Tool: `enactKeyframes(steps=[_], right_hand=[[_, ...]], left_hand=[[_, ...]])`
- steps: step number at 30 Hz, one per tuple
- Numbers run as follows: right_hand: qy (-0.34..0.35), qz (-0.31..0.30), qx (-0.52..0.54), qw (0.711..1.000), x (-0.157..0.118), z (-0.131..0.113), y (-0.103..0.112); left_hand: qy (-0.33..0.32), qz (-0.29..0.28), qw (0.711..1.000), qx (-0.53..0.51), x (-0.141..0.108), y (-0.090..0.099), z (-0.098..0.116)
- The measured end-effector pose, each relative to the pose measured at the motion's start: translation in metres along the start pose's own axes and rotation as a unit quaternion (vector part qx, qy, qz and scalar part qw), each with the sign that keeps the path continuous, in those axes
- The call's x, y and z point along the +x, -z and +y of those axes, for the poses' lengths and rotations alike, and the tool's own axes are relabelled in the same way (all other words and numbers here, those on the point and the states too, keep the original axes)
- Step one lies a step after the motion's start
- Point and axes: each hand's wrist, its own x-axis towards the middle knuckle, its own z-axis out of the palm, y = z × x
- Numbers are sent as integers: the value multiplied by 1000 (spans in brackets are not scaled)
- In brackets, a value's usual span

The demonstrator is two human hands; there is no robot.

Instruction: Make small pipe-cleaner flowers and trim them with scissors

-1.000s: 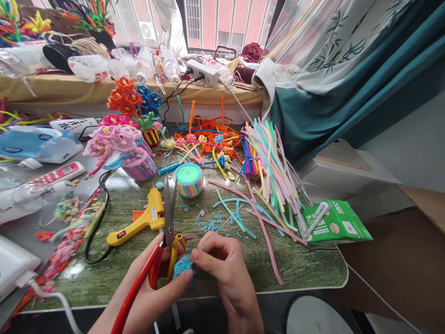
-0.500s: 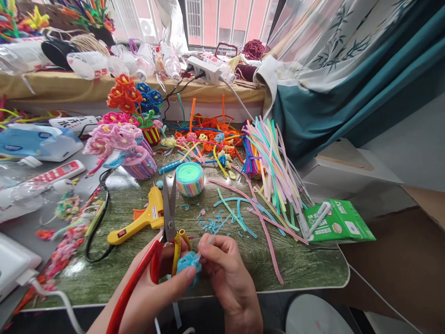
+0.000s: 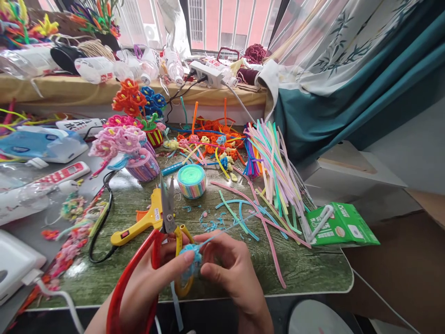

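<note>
The left hand [image 3: 158,271] pinches a fluffy, looped blue piece [image 3: 190,260] and carries red-handled scissors [image 3: 168,218]. The right hand [image 3: 231,269] curls beside it, grip unclear. A thin blue strand [image 3: 225,229] runs towards two o'clock. At three o'clock, a green packet's [image 3: 342,225] white lettering is illegible.

over there is a green wood-grain counter [image 3: 313,269], and on it lies a yellow glue gun [image 3: 139,227] with its black cord. just beside it stands a round striped box [image 3: 191,181] with a mint top. pink, blue and green stems [image 3: 262,213] lie strewn to the right, near blue scraps [image 3: 210,222]; the pink flower pot [image 3: 142,164] stands behind the glue gun.
</note>
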Motion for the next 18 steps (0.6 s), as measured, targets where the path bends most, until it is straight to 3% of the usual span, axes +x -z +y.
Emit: enactKeyframes(steps=[7, 13, 18], right_hand=[[53, 43, -54, 996, 1, 5, -7], [38, 65, -42, 996, 3, 8, -10], [41, 78, -28, 996, 2, 12, -11]], left_hand=[[-17, -5, 999, -46, 12, 5, -3], [34, 46, 998, -23, 4, -3, 6], [8, 31, 999, 11, 0, -7, 11]])
